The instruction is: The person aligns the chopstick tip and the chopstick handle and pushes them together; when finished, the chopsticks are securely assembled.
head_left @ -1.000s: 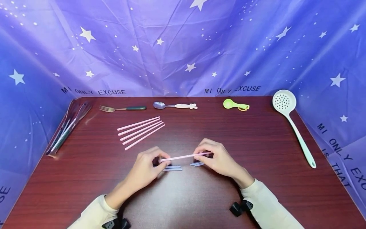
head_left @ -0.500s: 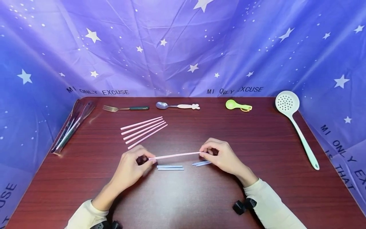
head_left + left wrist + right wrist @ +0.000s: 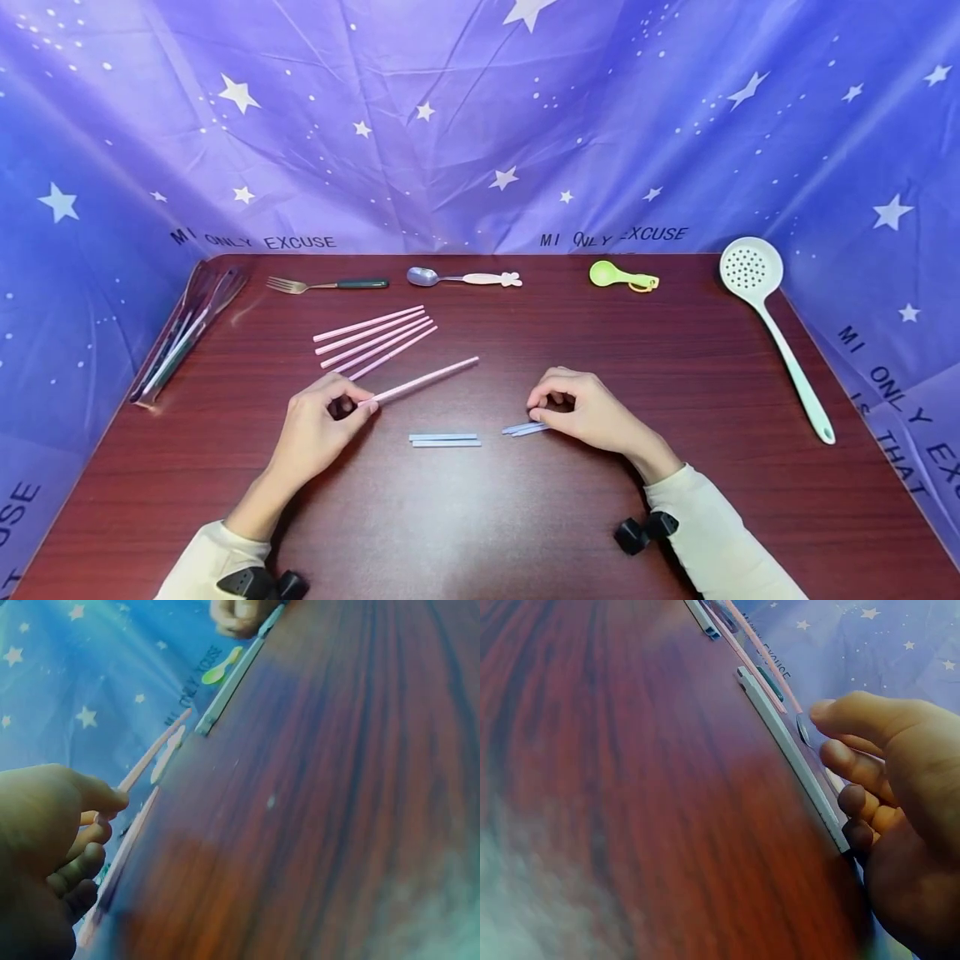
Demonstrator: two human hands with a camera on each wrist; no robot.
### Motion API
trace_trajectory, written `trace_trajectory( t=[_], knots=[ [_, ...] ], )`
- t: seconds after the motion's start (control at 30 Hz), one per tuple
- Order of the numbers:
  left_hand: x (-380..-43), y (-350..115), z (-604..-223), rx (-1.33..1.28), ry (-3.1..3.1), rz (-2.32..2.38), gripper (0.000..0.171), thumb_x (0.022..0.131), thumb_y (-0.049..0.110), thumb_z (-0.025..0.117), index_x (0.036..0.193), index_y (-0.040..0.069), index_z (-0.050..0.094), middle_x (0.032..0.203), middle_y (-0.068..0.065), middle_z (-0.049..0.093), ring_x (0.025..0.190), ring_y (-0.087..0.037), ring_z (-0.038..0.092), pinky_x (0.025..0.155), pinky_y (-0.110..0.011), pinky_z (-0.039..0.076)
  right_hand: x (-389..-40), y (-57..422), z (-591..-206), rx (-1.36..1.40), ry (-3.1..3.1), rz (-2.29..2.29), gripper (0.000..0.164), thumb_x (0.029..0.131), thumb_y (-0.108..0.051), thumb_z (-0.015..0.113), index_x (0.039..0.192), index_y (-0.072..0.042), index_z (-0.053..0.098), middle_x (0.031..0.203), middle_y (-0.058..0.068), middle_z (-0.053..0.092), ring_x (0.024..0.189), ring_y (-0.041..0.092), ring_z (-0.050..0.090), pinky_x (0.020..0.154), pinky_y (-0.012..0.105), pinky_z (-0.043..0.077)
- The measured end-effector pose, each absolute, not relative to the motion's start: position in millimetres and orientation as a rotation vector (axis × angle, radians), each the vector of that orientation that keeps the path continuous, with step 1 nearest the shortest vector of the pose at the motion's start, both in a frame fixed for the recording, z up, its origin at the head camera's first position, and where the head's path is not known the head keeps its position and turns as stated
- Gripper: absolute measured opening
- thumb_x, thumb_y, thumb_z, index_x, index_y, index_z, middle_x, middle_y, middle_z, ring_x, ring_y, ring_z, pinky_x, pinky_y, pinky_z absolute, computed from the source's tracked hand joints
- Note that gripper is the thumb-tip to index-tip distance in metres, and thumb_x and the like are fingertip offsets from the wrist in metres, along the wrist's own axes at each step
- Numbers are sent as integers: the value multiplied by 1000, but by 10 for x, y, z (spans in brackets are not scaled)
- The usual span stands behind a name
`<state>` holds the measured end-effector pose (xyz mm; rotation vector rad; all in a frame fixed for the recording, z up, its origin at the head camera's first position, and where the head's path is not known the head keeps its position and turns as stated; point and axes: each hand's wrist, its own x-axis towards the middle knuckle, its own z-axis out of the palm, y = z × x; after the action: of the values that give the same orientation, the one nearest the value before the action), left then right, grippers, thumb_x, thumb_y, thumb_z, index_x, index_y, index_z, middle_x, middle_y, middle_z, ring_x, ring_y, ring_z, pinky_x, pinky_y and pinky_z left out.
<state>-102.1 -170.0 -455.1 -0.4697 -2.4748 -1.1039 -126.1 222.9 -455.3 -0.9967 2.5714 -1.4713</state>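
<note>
My left hand [image 3: 318, 425] pinches a pink drinking straw [image 3: 426, 379] by its near end between thumb and index finger. The straw's free end points away to the upper right; in the left wrist view the pink straw [image 3: 150, 757] rises past the fingertips. Several more pink straws [image 3: 368, 323] lie fanned out just beyond that hand. My right hand [image 3: 581, 410] holds nothing, its fingers loosely bent with a gap inside them in the right wrist view. Short pale blue sticks [image 3: 521, 430] lie partly hidden beneath it. Two similar blue sticks [image 3: 445, 444] lie side by side between the hands.
Along the back of the brown table [image 3: 480, 533] lie a fork [image 3: 330, 284], a spoon [image 3: 465, 278] and a green measuring spoon [image 3: 622, 275]. A pale skimmer [image 3: 776, 333] is at the right edge. A clear pouch of utensils [image 3: 183, 333] lies at the left edge.
Both hands held the pink straw between them; the right hand has let go of it. The left hand has moved left with the straw, whose free end has swung away toward the back.
</note>
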Motion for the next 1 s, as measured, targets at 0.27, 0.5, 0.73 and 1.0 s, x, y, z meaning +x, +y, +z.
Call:
trace_trajectory(
  t=[0.27, 0.5, 0.73, 1.0],
  knots=[
    [-1062, -1827, -4626, -402, -2457, -958, 19, 75, 3, 85, 78, 18, 74, 70, 3, 57, 63, -9, 48, 61, -17, 34, -1264, 2253, -4538, -1067, 2561, -1285, 13, 90, -15, 80, 98, -25, 76, 94, -12, 69, 86, 10, 55, 74, 25, 46],
    [-1072, -1845, -4658, -295, -2491, -913, 21, 75, 4, 85, 74, 17, 69, 72, 2, 55, 67, -9, 47, 63, -17, 34, -1253, 2232, -4537, -1074, 2592, -1211, 14, 88, -15, 82, 95, -26, 75, 91, -12, 67, 87, 7, 56, 77, 23, 47],
    [-1087, -1840, -4677, -217, -2520, -912, 20, 75, 5, 84, 73, 17, 68, 73, 1, 55, 68, -9, 47, 65, -18, 33, -1234, 2225, -4512, -1071, 2603, -1167, 15, 87, -15, 83, 93, -27, 76, 90, -12, 66, 87, 7, 54, 77, 23, 47],
    [-1098, -1836, -4682, -162, -2536, -921, 16, 75, 4, 84, 76, 15, 72, 75, -1, 57, 69, -10, 49, 67, -19, 34, -1243, 2227, -4516, -1088, 2606, -1144, 13, 88, -16, 82, 92, -28, 77, 88, -17, 63, 85, 5, 53, 75, 22, 46]
  ],
)
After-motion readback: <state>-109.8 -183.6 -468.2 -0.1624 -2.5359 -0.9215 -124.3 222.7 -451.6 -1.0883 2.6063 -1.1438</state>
